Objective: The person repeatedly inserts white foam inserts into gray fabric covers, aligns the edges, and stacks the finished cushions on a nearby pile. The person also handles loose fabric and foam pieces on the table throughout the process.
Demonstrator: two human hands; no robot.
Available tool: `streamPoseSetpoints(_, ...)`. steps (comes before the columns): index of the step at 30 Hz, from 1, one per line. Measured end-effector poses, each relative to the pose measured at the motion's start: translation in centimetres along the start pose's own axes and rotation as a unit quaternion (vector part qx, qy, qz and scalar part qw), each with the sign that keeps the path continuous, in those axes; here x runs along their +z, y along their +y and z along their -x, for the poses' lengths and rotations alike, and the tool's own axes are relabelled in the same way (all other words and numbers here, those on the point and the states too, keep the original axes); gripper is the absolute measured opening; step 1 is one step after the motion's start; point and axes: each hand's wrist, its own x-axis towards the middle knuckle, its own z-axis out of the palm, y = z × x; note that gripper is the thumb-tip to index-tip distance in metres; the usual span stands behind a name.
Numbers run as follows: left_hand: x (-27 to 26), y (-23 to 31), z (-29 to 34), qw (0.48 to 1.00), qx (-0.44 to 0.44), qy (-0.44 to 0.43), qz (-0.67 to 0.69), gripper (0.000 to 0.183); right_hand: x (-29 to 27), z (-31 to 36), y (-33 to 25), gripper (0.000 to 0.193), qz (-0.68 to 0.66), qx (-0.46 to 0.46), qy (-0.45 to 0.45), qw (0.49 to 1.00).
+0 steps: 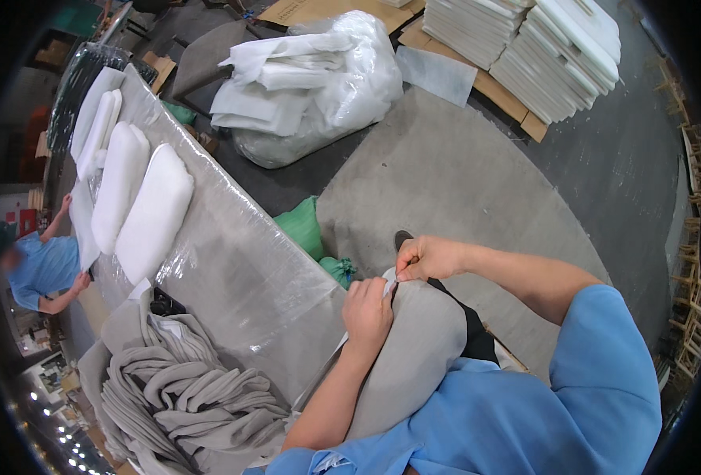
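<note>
A grey cushion cover, plump as if filled, lies across my lap with its far end pointing away from me. My left hand is closed on the left side of that end, where a bit of white shows at the edge. Thumb and fingers of my right hand pinch the same edge just beside it. Something thin and dark shows between the two hands, too small to name. To the left, a heap of grey fabric covers rests on the table, which is wrapped in clear film.
White foam pads lie along the table's far left, where a co-worker in blue handles one. A plastic-wrapped white bundle and stacked white sheets stand beyond. Green sacks sit by the table edge; wooden frames line the right.
</note>
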Motion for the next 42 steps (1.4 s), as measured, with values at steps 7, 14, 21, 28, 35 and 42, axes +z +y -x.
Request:
streamPoseSetpoints(7,1.8,-0.3,-1.4,0.988,-0.130,-0.080,0.036,0.028,1.0,-1.7,2.5,0.018,0.070,-0.005,0.126,0.990)
streamPoseSetpoints(14,3.5,-2.7,-2.9,0.947,-0.243,-0.209,-0.001,0.035,1.6,-6.3,6.1,0.013,-0.067,0.142,0.125,0.980)
streamPoseSetpoints(21,4.7,-4.4,-3.0,0.935,-0.259,-0.244,0.004,0.036,2.0,-9.0,10.3,0.005,-0.326,0.283,-0.040,0.901)
streamPoseSetpoints(28,2.3,-4.4,-4.0,0.968,-0.165,-0.190,0.007,0.022,5.7,-8.2,14.2,0.009,-0.494,0.267,-0.052,0.826)
streamPoseSetpoints(35,-0.9,1.0,-3.2,0.938,-0.139,-0.244,0.202,0.033,5.7,-4.5,10.1,0.022,-0.638,0.191,-0.077,0.741)
streamPoseSetpoints(42,0.1,0.1,-1.8,0.935,-0.130,-0.184,0.275,0.030,5.7,-5.1,10.7,0.022,-0.604,0.229,-0.024,0.763)
